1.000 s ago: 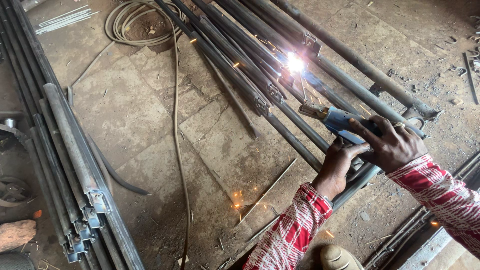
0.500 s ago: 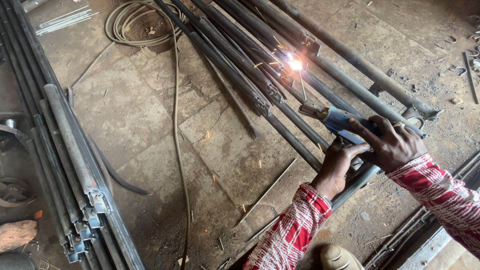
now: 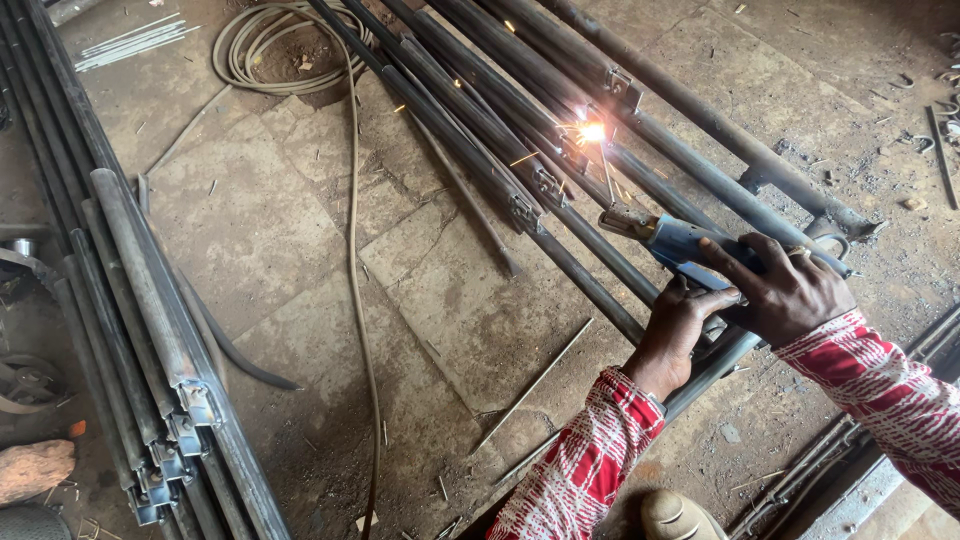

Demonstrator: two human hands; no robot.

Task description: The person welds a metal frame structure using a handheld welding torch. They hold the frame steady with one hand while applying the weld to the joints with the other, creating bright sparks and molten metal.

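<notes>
My right hand grips a blue welding electrode holder from above. Just below it, my left hand wraps the holder's handle and steadies it. A thin electrode rod runs from the holder up to a bright welding arc with sparks. The arc burns on a joint of the long dark steel pipes that lie diagonally on the floor. Both my sleeves are red and white patterned.
A second bundle of steel pipes with bracket ends lies along the left. A coiled grey cable sits at the top, one strand running down the stone floor. Spare electrode rods lie top left. A shoe shows at the bottom.
The arc still burns at the same joint. Sparks that lay on the floor a second ago have died out. My hands have barely shifted.
</notes>
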